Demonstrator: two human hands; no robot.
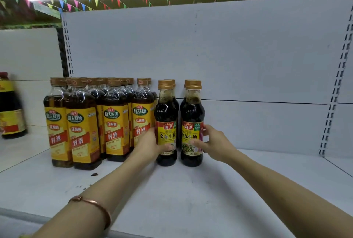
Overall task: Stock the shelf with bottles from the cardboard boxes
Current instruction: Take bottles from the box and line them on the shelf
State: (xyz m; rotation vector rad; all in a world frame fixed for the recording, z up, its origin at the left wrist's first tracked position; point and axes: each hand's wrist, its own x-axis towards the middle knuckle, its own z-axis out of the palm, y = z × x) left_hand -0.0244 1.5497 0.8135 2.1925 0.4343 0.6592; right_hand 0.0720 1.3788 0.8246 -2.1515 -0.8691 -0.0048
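Placement step: left hand (150, 145) grips one dark soy bottle (166, 123), right hand (214, 143) grips its neighbour (192, 125), both standing on the shelf (172, 199). Next: release, fetch more.

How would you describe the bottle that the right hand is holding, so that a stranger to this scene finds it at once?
Start at the white shelf and pass the block of tall yellow-label bottles on its left part. Just right of them stand two front dark bottles with gold caps and red-and-yellow labels. The right hand holds the right dark bottle, the last one before the bare shelf; the left hand holds its twin.
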